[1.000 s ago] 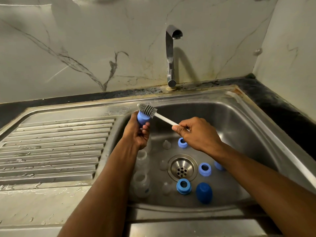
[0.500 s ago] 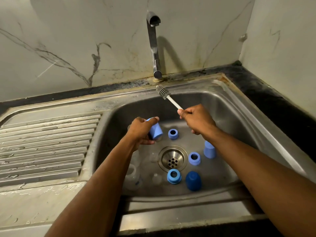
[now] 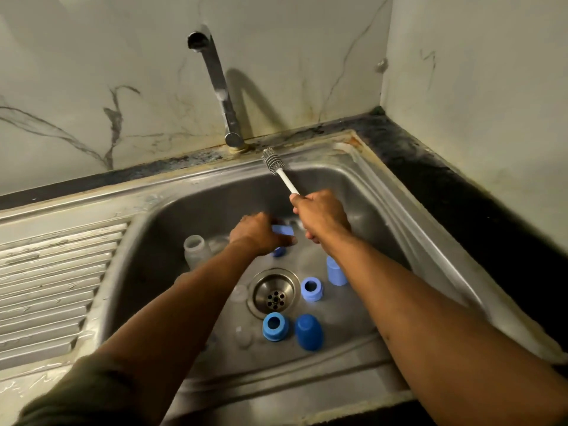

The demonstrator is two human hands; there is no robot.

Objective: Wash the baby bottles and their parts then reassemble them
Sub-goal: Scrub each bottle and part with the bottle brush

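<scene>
Hands first: my right hand (image 3: 322, 218) grips the brush (image 3: 278, 169) by its white handle, bristles up near the tap (image 3: 219, 90); my left hand (image 3: 261, 233) holds a pale blue cap (image 3: 282, 230) low in the sink (image 3: 384, 192), fingers curled round it. Beyond them, a clear bottle (image 3: 196, 249) lies at the left wall, and around the drain (image 3: 273, 293) sit a pale collar (image 3: 311, 289), a pale cap (image 3: 335, 272), a dark collar (image 3: 274, 326) and a dark cap (image 3: 308, 332)
</scene>
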